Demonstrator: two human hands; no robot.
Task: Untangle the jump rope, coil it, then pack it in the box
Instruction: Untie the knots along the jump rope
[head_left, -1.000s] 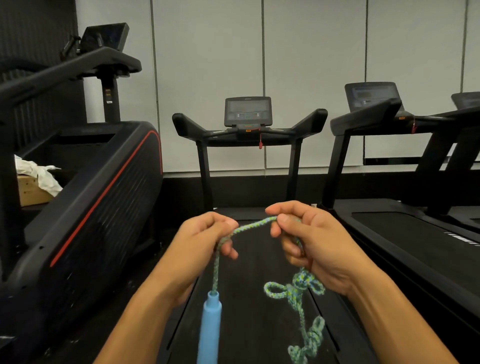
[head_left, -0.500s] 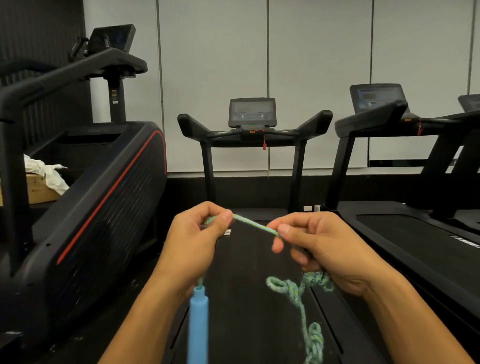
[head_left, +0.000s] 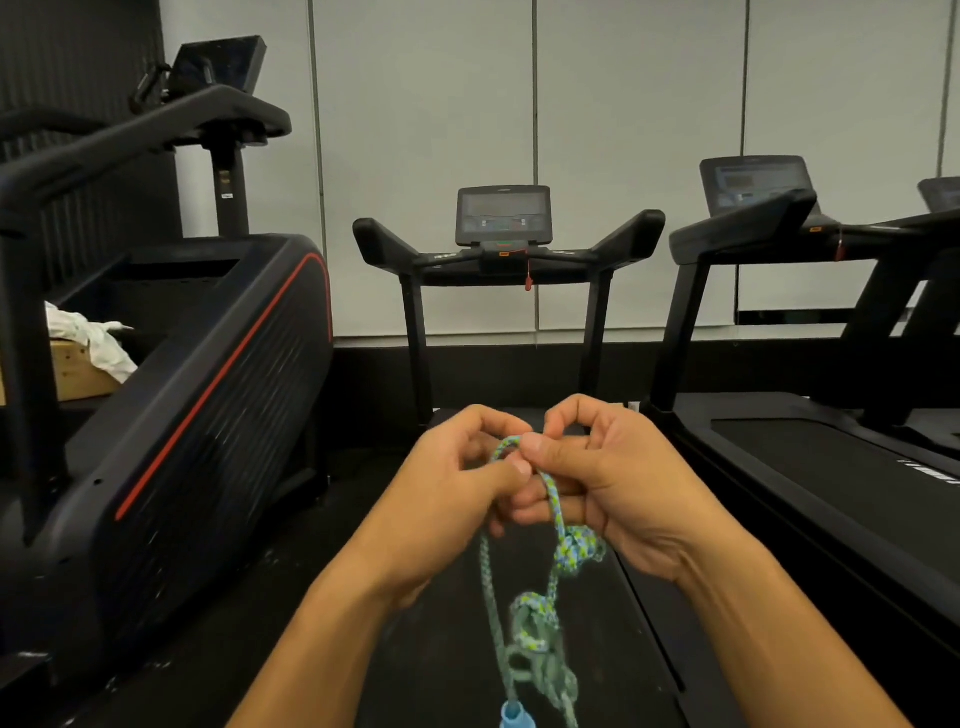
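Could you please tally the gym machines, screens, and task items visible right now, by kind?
Treadmills: 2
Stair machine: 1
Console screens: 4, one cut off at the right edge
Jump rope: 1
Blue handle: 1
Cardboard box: 1
White cloth: 1
Total: 11

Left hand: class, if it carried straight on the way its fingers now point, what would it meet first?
The left hand points right, so it would meet the right hand almost at once; their fingertips look near touching around the green-blue braided jump rope, though depth is unclear.
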